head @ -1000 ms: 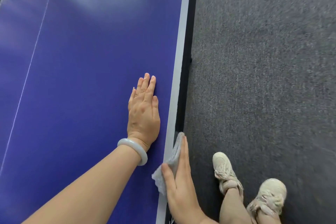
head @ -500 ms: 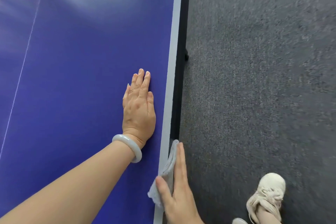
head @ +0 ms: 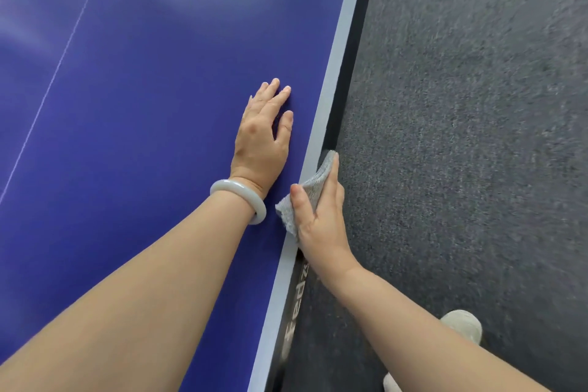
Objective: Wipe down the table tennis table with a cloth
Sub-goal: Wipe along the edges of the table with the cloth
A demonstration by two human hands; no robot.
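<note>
Your right grip [head: 321, 216] pinches the limp grey towelling cloth [head: 313, 184] over the edge of the blue table tennis surface [head: 143, 105]; it looks light, so hold its fold. Your left grip [head: 261, 140] lies flat, released.

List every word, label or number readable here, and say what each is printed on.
"ed": pale lettering on the black side rail of the table tennis table, running along it; the letters after it, near the right hand holding the cloth, are too blurred to read.
No other text shows.
</note>
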